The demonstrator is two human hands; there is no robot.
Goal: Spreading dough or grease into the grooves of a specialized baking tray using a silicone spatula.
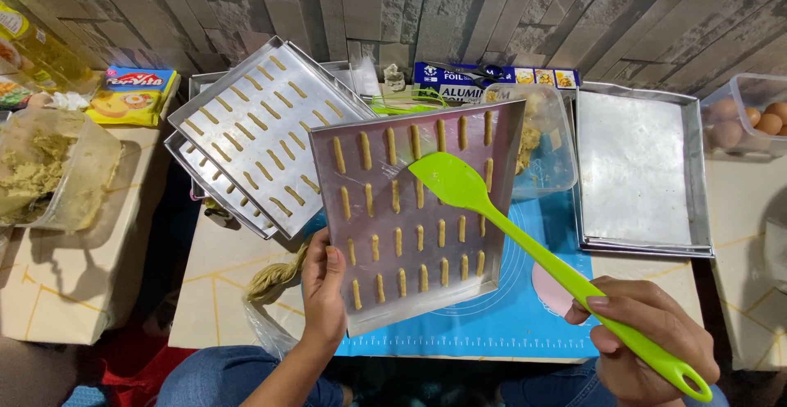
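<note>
— So, where was the tray (410, 292) at that moment?

— Near the middle of the table (213, 292), tilted up toward the camera over a blue silicone mat (525, 325). The left hand (324, 288) was clamped on the tray's near left edge, thumb on top. The right hand (648, 341) was closed round the handle of a green spatula (525, 247), whose blade lay on the tray's far right part, touching or just above the rows; I could not tell which.

— How did the tray look?

— It was a shallow square metal pan with a dull sheen, carrying short pale sticks of dough (399, 243) in neat rows, all lying roughly parallel.

— What would doing that step well have called for?

— By my judgement, keeping the tilt gentle so the sticks did not slide, holding the left grip firm at the rim, and working the blade flat and light between rows rather than across them, so no stick got dented.

— And round about?

— To the far left were two stacked trays (246, 128) with more dough sticks. To the right lay an empty tray (639, 177), and beyond it a clear box of eggs (750, 116). A clear tub of dough (549, 145) sat just behind the held tray, and another tub (49, 173) stood at the far left.
</note>
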